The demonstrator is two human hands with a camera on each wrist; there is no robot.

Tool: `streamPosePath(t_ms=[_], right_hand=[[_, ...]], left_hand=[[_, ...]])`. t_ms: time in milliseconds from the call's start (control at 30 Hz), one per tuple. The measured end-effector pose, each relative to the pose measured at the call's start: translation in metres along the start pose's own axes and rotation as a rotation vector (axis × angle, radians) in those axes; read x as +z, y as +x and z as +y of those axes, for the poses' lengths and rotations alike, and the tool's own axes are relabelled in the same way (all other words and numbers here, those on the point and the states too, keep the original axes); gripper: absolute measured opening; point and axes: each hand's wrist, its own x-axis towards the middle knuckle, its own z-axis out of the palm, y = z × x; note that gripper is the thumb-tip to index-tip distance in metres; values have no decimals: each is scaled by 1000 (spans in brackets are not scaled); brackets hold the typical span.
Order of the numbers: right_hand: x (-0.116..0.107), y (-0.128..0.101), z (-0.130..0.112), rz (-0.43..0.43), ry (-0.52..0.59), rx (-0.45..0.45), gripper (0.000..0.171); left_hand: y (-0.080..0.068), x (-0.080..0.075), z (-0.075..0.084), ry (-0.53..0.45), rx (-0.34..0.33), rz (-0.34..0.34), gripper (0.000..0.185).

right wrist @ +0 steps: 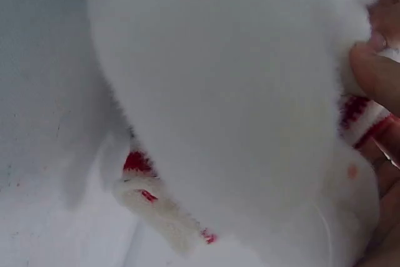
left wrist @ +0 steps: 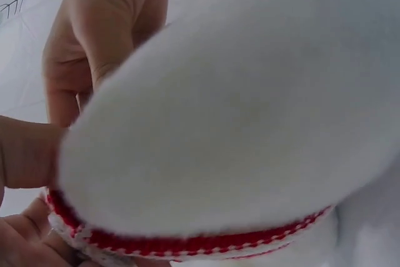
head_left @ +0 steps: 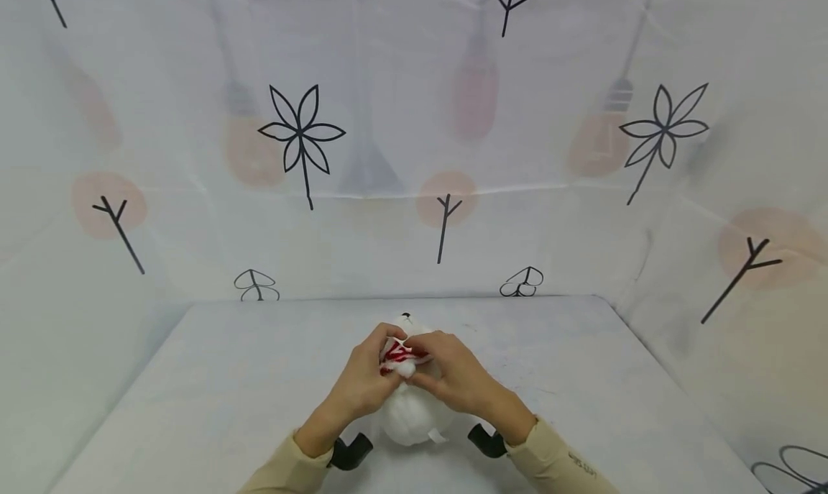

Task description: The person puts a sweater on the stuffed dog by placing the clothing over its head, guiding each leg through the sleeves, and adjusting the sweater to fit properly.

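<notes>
A white plush toy [head_left: 409,415] lies on the table, with a red-and-white knitted scarf [head_left: 396,354] round its neck. My left hand [head_left: 365,375] and my right hand [head_left: 453,372] meet over the scarf, and both pinch it with curled fingers. In the left wrist view the white plush [left wrist: 250,104] fills the frame, the red-and-white scarf band [left wrist: 187,242] runs under it, and fingers [left wrist: 100,35] curl beside it. In the right wrist view the plush [right wrist: 231,92] is close up, a loose scarf end [right wrist: 159,211] hangs low, and a fingertip [right wrist: 375,76] presses the scarf at the right.
The toy lies on a pale grey table [head_left: 226,379] enclosed by white cloth walls [head_left: 388,156] printed with black leaf and tree shapes. Black wrist mounts [head_left: 352,451] sit at both cuffs. The table's far edge runs just behind the toy.
</notes>
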Motion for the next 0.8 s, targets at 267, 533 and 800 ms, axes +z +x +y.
streamPosePath(t_ms=[267, 533, 800], right_hand=[[6, 0, -1, 88, -46, 26, 19], [10, 0, 7, 149, 131, 58, 26], [2, 3, 12, 75, 208, -15, 60]], left_hand=[[2, 12, -6, 209, 222, 189, 56], [8, -2, -12, 240, 378, 57, 64], [12, -14, -20, 219, 434, -74, 72]])
